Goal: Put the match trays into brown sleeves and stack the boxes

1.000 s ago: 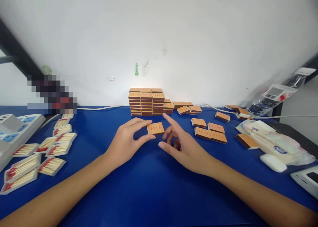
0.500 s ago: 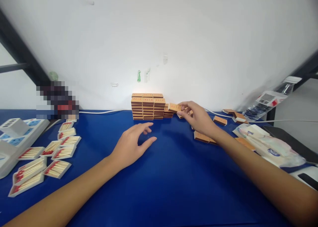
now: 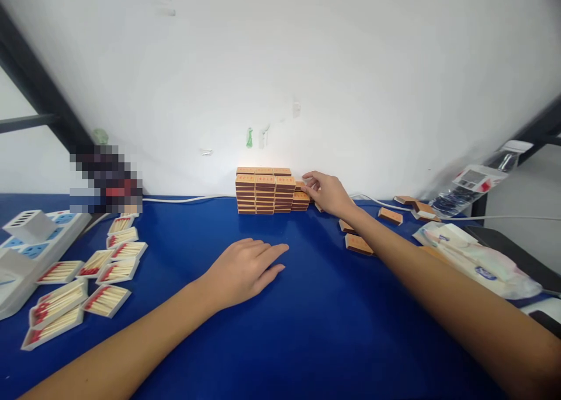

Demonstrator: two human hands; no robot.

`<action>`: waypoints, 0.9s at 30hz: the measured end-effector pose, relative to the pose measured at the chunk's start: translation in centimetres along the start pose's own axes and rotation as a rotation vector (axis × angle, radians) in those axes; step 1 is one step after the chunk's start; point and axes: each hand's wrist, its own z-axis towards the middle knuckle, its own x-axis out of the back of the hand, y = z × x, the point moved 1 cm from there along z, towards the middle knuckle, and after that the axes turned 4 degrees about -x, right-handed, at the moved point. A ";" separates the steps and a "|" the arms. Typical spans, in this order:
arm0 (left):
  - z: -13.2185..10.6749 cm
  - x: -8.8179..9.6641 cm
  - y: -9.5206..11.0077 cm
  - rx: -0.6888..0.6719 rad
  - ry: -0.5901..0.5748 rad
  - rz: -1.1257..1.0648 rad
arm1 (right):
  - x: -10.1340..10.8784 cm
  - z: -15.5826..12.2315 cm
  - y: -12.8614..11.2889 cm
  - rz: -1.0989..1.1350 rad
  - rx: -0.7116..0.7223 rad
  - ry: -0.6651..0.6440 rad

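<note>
A block of stacked orange-brown matchboxes (image 3: 265, 194) stands against the wall, several layers high, with a lower matchbox stack (image 3: 300, 201) joined to its right side. My right hand (image 3: 326, 192) is at the top of that lower stack, thumb and index finger slightly apart and no matchbox visibly lifted in them. Whether the fingertips touch the boxes behind them is hard to see. My left hand (image 3: 252, 271) hovers low over or rests on the blue table in front of the block, palm down, fingers stretched out and holding nothing.
Open trays of red-tipped matches (image 3: 105, 271) lie at left beside a white power strip (image 3: 56, 236). Loose matchboxes (image 3: 359, 244) lie around my right forearm. Farther right are a tissue pack (image 3: 477, 265), a tilted plastic bottle (image 3: 482, 178) and a white cable (image 3: 495, 218).
My right hand has moved left with a matchbox, which now appears to sit on the lower stack. My left hand has shifted slightly right and nearer me, its fingers straighter.
</note>
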 end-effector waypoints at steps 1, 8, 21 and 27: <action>0.0 0.0 0.0 -0.013 -0.007 0.012 | 0.0 0.0 0.0 -0.003 -0.006 0.005; 0.2 1.1 -0.3 -0.066 -0.079 0.189 | 2.6 -1.7 1.2 -0.115 -0.056 -0.002; -3.0 12.8 -6.1 0.544 -0.241 0.147 | 3.8 -3.6 4.8 -0.296 0.020 -0.256; -9.6 19.3 -5.8 1.081 -0.578 0.208 | 3.3 -3.0 6.1 -0.291 0.019 -0.290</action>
